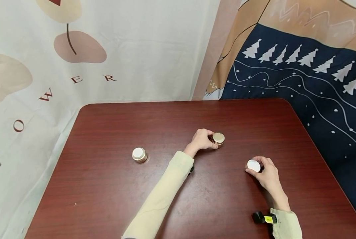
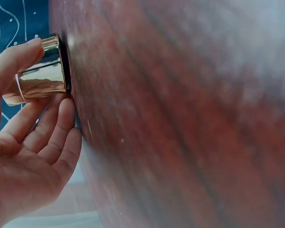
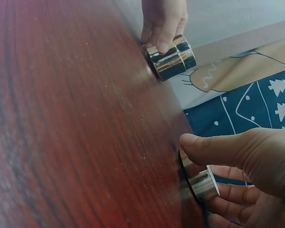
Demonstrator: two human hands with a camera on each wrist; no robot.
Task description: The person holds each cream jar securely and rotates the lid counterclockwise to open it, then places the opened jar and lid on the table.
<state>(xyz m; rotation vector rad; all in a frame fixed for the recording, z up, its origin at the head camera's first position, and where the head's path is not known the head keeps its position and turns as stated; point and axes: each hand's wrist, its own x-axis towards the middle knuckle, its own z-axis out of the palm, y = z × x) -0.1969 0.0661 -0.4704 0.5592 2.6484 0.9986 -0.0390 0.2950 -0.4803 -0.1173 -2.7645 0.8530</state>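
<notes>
My left hand [image 1: 202,139] reaches out over the far middle of the table. Its thumb and fingers grip a shiny gold jar [image 1: 218,137] by the sides; in the left wrist view the gold jar [image 2: 43,73] stands upright with its base at the tabletop. On the right, my right hand [image 1: 269,173] pinches a smaller gold jar with a white top [image 1: 253,165] between thumb and fingers. Seen from the right wrist, this white-topped jar [image 3: 202,183] has its base at the tabletop, partly hidden by the thumb.
Another gold jar with a white top [image 1: 139,155] stands alone left of the left forearm. All three are on a dark red wooden table [image 1: 211,205]. A pale printed cloth [image 1: 154,59] hangs behind, and a navy cloth with trees [image 1: 315,89] hangs along the right.
</notes>
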